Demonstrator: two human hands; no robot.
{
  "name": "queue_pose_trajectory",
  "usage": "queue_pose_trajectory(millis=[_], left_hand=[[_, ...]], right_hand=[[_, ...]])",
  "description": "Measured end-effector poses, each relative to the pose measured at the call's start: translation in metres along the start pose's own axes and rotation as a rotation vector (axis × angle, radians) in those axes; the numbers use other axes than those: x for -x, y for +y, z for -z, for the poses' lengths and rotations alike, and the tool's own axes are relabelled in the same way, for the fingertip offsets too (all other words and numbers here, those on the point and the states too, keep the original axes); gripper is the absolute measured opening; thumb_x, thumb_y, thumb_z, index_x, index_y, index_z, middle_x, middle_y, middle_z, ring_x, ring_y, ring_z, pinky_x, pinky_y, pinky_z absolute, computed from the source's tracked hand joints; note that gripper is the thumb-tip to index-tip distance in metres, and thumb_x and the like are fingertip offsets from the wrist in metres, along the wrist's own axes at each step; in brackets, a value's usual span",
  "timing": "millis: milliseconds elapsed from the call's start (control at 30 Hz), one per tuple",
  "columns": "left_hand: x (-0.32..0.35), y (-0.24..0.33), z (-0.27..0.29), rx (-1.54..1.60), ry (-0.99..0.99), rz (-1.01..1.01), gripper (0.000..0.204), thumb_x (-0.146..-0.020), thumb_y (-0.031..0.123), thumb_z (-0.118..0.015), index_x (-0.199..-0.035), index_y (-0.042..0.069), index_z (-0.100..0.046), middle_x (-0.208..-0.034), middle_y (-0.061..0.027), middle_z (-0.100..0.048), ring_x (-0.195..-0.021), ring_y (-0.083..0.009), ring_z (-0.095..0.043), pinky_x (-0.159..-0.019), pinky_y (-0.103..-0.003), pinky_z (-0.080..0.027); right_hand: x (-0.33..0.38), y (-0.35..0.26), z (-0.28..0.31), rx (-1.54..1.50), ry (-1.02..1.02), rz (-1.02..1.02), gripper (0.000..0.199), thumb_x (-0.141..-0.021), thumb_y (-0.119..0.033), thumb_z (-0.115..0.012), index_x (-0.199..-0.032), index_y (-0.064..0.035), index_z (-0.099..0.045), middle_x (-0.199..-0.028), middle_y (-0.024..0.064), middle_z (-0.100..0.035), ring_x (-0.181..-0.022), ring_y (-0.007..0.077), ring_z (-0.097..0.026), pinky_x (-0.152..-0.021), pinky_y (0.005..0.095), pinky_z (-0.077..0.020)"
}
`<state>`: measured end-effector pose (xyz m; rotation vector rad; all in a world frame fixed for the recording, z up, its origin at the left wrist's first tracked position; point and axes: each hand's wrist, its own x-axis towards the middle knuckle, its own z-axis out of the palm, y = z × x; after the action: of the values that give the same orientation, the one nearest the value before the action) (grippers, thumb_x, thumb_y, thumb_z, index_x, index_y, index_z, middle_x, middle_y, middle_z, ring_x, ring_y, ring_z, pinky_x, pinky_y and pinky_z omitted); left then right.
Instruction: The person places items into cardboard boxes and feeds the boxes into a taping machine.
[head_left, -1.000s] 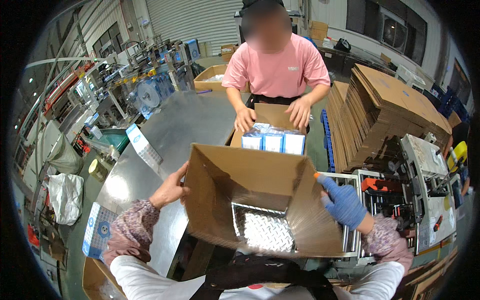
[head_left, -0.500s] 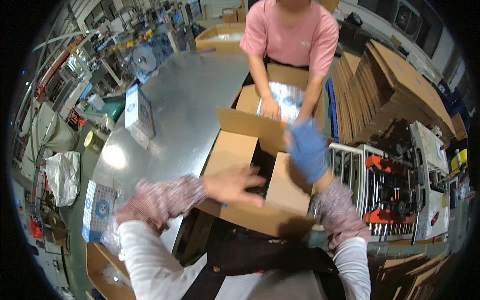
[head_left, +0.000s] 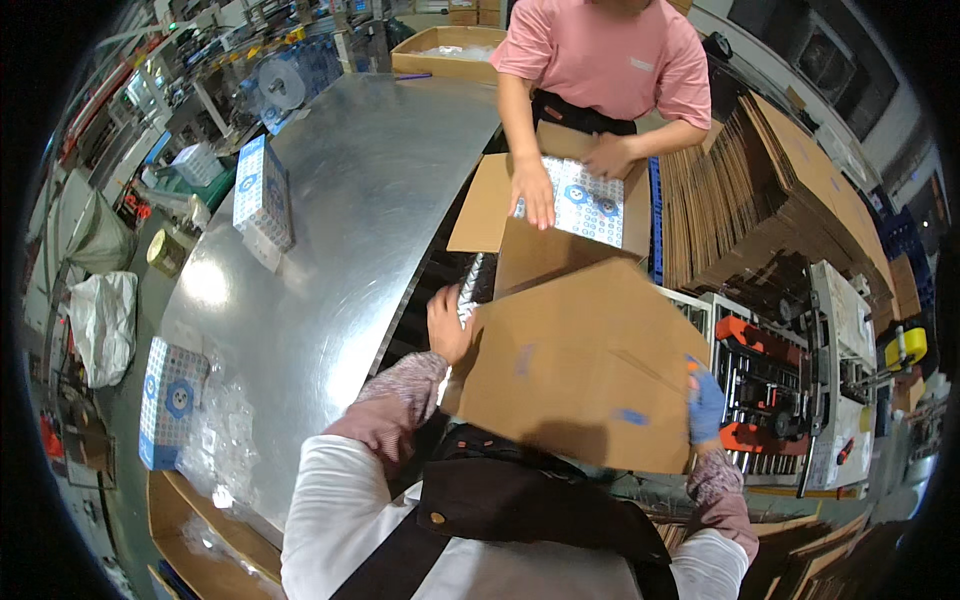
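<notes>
I'm holding the cardboard box (head_left: 580, 365) between both hands: left hand (head_left: 447, 325) gripping its 9 o'clock edge, gloved right hand (head_left: 705, 400) clasping 3 o'clock; long axis running across me.

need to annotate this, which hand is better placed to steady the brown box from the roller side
Left, likely. The left hand already grips the cardboard box at the edge facing the rollers; the gloved right hand holds the opposite edge, by the taping machine.
</notes>
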<state>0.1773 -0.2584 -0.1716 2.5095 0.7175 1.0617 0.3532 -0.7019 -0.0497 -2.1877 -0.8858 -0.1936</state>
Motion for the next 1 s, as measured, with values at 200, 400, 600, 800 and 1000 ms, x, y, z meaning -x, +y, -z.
queue_pose_trajectory(millis=[200, 400, 600, 800, 1000], left_hand=[[-0.009, 0.045, 0.046, 1.169, -1.150, 0.614, 0.044, -0.093, 0.027, -0.060, -0.124, -0.004, -0.054, -0.118, -0.0136, -0.061, -0.108, -0.0159, -0.058, -0.090, -0.029, -0.047], [-0.081, 0.245, 0.148, 0.906, -1.451, 0.396, 0.031, -0.094, 0.013, -0.056, -0.122, 0.001, -0.053, -0.108, -0.0083, -0.065, -0.093, -0.0155, -0.063, -0.075, -0.030, -0.051], [-0.050, 0.163, 0.136, 0.073, -0.325, -0.452, 0.048, -0.080, 0.027, -0.069, -0.118, 0.002, -0.054, -0.121, -0.0199, -0.055, -0.114, -0.0357, -0.051, -0.095, -0.045, -0.043], [-0.029, 0.090, 0.098, -0.016, -0.798, 0.100, 0.084, -0.087, 0.010, -0.061, -0.149, 0.012, -0.005, -0.094, -0.0306, -0.062, -0.087, -0.0435, -0.062, -0.076, -0.048, -0.049], [-0.003, -0.012, 0.085, 0.008, -0.535, 0.012, 0.059, -0.093, 0.020, -0.052, -0.146, 0.011, -0.026, -0.132, -0.0270, -0.044, -0.103, -0.0438, -0.056, -0.089, -0.046, -0.047]], right_hand=[[0.099, 0.126, 0.034, -0.815, 0.126, -0.831, 0.057, -0.092, -0.048, -0.048, -0.131, -0.0054, -0.049, -0.105, 0.0070, -0.064, -0.092, 0.0232, -0.061, -0.077, 0.0371, -0.0495], [0.156, 0.168, -0.112, -0.802, -0.271, -1.317, 0.048, -0.089, -0.051, -0.056, -0.115, -0.0118, -0.061, -0.108, 0.0093, -0.062, -0.093, 0.0268, -0.057, -0.084, 0.0411, -0.0465], [0.023, 0.042, -0.087, -1.326, -0.067, -0.776, 0.032, -0.098, -0.032, -0.046, -0.107, -0.0058, -0.062, -0.097, 0.0042, -0.065, -0.079, 0.0132, -0.062, -0.074, 0.0286, -0.0527], [0.015, -0.035, -0.047, -0.391, -0.190, -0.528, 0.053, -0.087, -0.027, -0.064, -0.129, 0.0016, -0.049, -0.128, 0.0150, -0.054, -0.117, 0.0255, -0.051, -0.100, 0.0362, -0.0395], [0.073, 0.059, 0.029, -0.885, -0.292, -1.013, 0.043, -0.085, -0.017, -0.067, -0.121, 0.0018, -0.054, -0.106, 0.0104, -0.063, -0.093, 0.0178, -0.060, -0.082, 0.0311, -0.0497]])
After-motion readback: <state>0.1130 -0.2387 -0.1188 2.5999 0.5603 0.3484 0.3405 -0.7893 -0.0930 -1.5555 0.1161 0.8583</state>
